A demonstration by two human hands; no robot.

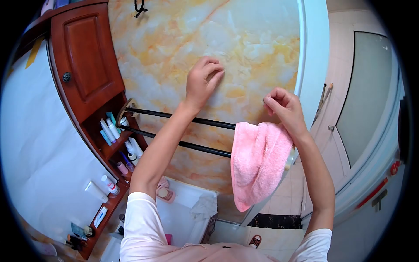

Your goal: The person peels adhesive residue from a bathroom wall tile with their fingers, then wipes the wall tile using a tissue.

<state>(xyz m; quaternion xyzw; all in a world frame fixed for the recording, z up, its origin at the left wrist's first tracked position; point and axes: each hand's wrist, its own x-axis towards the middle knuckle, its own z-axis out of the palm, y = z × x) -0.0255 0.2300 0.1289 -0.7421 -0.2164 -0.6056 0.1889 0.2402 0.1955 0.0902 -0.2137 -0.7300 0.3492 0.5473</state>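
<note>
My left hand (205, 81) is raised in front of the marbled wall (166, 56), above the black double towel rail (196, 146). Its fingers are curled in toward the thumb, and whatever may be between them is hidden. To the right, my right hand (286, 109) is closed in a pinch, with a tiny greyish spot at the fingertips that is too small to name. Just below that hand, a pink towel (259, 163) hangs folded over the right end of the rail. My right wrist passes close to the towel's upper edge.
At left stand a reddish-brown cabinet (89, 61), shelves of tubes and bottles (112, 129), and a large mirror (39, 144). A white basin (183, 209) with a pink soap dish (166, 194) lies below. A white door frame (313, 65) edges the wall at right.
</note>
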